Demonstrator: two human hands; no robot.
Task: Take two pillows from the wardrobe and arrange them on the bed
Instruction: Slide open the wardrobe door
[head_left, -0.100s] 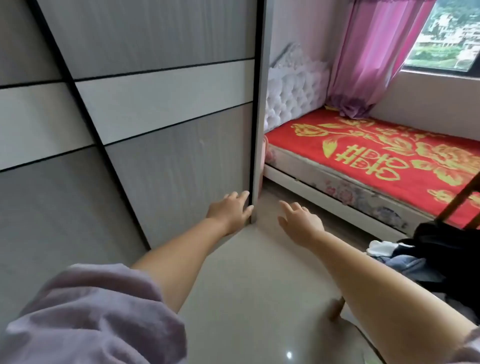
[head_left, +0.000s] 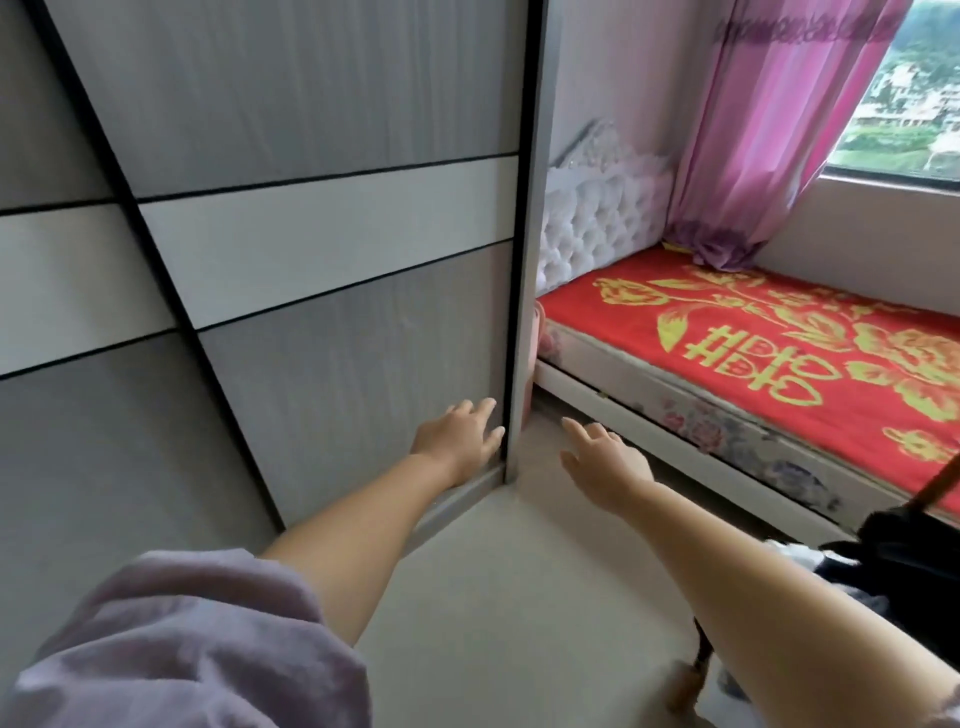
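Note:
A grey wardrobe with sliding doors fills the left of the head view, its doors closed. My left hand lies flat with spread fingers low on the right door, close to its right edge. My right hand hovers open over the floor just right of the wardrobe's end panel, holding nothing. The bed with a red and gold cover stands to the right, a white tufted headboard at its far end. No pillows are visible.
A pink curtain hangs by the window at the bed's far corner. A dark chair with clothes stands at the lower right. Pale floor lies between wardrobe and bed.
Both hands hold nearly the same places; the view has shifted slightly and the left hand sits a little closer to the door's edge.

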